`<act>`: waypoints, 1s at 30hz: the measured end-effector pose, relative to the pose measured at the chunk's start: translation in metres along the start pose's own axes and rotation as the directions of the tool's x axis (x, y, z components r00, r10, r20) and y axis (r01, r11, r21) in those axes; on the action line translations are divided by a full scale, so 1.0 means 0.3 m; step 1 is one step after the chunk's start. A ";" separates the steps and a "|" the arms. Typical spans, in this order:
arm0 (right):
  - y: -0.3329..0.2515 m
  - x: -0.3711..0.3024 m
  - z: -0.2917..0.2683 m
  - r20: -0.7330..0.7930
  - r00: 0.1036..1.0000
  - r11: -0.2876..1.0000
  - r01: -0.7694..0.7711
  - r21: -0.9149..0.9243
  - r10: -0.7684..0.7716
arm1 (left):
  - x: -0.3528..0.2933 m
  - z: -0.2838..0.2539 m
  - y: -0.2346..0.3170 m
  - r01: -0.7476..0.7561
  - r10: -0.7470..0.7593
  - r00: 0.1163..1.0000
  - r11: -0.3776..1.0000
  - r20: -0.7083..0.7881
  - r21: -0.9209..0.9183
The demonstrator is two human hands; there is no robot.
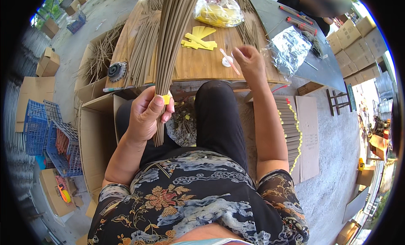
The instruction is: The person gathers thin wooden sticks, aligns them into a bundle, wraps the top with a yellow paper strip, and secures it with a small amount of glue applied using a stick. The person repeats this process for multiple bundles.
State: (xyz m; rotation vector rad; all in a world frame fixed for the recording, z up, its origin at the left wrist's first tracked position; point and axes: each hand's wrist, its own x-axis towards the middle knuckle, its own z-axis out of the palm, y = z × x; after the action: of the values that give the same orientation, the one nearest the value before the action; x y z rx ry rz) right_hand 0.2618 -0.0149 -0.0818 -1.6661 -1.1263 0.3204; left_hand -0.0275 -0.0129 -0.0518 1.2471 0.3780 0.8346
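Note:
My left hand (147,112) is wrapped round a bundle of brown incense sticks (168,46), held upright and fanning out toward the top. A yellow paper band (166,99) circles the bundle's lower part, with my thumb and fingers against it. Over the table's near right part, my right hand (249,65) is raised with its fingers curled in; whether anything is pinched there is hidden. Just left of it lie a small white round dish (227,61) and a pale pink spatula (232,64) across it. Yellow paper strips (199,39) are spread on the wooden table (190,67).
More loose incense sticks (141,55) lie at the table's left, beside a dark toothed wheel (117,71). A plastic bag (219,10) holds yellow strips. Crumpled clear plastic (290,46) sits at right. Banded bundles (289,127) rest below. A cardboard box (98,139) stands by my left leg.

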 end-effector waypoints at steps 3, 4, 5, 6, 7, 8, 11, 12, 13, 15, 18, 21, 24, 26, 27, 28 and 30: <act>0.175 -0.015 0.008 0.014 0.956 0.894 -0.268 -0.360 0.292 | 0.023 0.005 -0.033 0.028 -0.028 1.000 0.999 -0.007 0.016; 0.198 -0.016 0.025 0.068 0.953 0.881 -0.244 -0.405 0.296 | 0.032 0.009 -0.043 0.049 -0.049 0.999 0.999 -0.004 0.020; 0.211 -0.020 0.043 0.122 0.945 0.868 -0.221 -0.446 0.303 | 0.040 0.012 -0.050 0.072 -0.072 0.997 0.997 -0.001 0.026; 0.198 -0.027 0.056 0.118 0.952 0.863 -0.201 -0.463 0.284 | 0.050 0.015 -0.055 0.087 -0.087 0.996 0.996 -0.005 0.019; 0.221 -0.018 0.070 0.096 0.964 0.886 -0.187 -0.424 0.250 | 0.064 0.015 -0.061 0.087 -0.086 0.996 0.996 -0.002 0.030; 0.244 -0.010 0.084 0.070 0.974 0.906 -0.174 -0.385 0.217 | 0.076 0.014 -0.067 0.087 -0.087 0.996 0.995 0.003 0.041; 0.274 -0.006 0.090 0.027 0.972 0.968 -0.230 -0.096 0.234 | 0.098 0.011 -0.078 0.109 -0.109 0.994 0.993 0.005 0.050; 0.260 -0.002 0.081 0.071 0.951 0.947 -0.306 0.095 0.300 | 0.100 0.008 -0.083 0.117 -0.117 0.993 0.992 -0.001 0.048; 0.238 -0.001 0.066 0.125 0.926 0.883 -0.377 0.278 0.356 | 0.106 0.005 -0.087 0.112 -0.112 0.994 0.992 -0.007 0.052; 0.175 -0.022 0.020 0.028 0.979 0.972 -0.204 0.114 0.202 | 0.107 0.000 -0.091 0.104 -0.103 0.994 0.993 -0.029 0.055; 0.157 -0.039 -0.050 -0.018 0.998 0.950 0.052 -0.308 -0.061 | 0.120 0.000 -0.094 0.120 -0.119 0.992 0.992 -0.035 0.041; 0.158 -0.045 -0.052 0.013 0.991 0.910 0.125 -0.395 -0.130 | 0.134 0.003 -0.101 0.128 -0.127 0.992 0.991 -0.025 0.046; 0.164 -0.031 -0.028 0.074 0.982 0.864 0.190 -0.467 -0.176 | 0.136 0.002 -0.105 0.130 -0.129 0.991 0.991 -0.019 0.043; 0.163 -0.018 -0.009 0.099 0.975 0.833 0.223 -0.507 -0.201 | 0.133 -0.002 -0.106 0.133 -0.132 0.991 0.990 -0.018 0.042; 0.165 -0.011 -0.001 0.111 0.971 0.816 0.239 -0.526 -0.212 | 0.132 -0.005 -0.106 0.136 -0.135 0.991 0.990 -0.017 0.044; 0.173 -0.003 0.008 0.121 0.970 0.813 0.244 -0.528 -0.213 | 0.131 -0.008 -0.106 0.138 -0.138 0.990 0.989 -0.016 0.046; 0.188 0.006 0.024 0.139 0.967 0.806 0.254 -0.534 -0.213 | 0.131 -0.011 -0.107 0.135 -0.134 0.991 0.990 -0.024 0.049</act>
State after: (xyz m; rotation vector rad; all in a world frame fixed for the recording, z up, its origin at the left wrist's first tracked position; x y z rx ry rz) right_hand 0.2869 -0.0093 -0.1325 -1.9889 -1.5670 -0.1243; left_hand 0.0072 0.0155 -0.0758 1.2465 0.4973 0.7266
